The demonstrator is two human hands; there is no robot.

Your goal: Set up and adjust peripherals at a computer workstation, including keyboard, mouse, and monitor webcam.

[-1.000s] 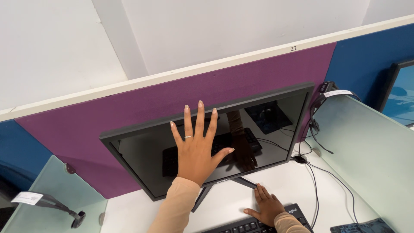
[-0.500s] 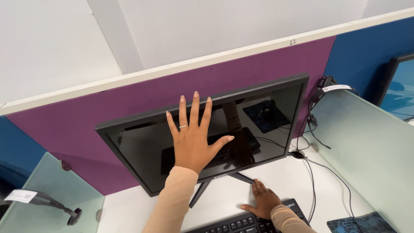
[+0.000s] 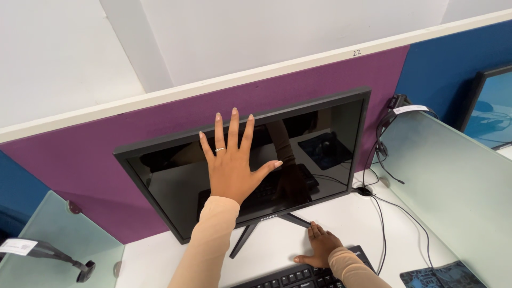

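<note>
My left hand is raised with its back toward me, fingers spread wide, a ring on one finger. It is in front of the dark screen of a black monitor; I cannot tell whether the palm touches the glass. My right hand lies flat on the white desk, fingers pointing at a foot of the monitor stand. It sits just above the far edge of a black keyboard. Both arms wear beige sleeves.
A purple and blue partition stands behind the monitor. Frosted glass dividers flank the desk on both sides. Black cables run down the right side. A dark mouse pad lies at the bottom right. Another screen is at the far right.
My left hand has stayed spread in front of the screen and drifted slightly left. My right hand has kept its place by the keyboard.
</note>
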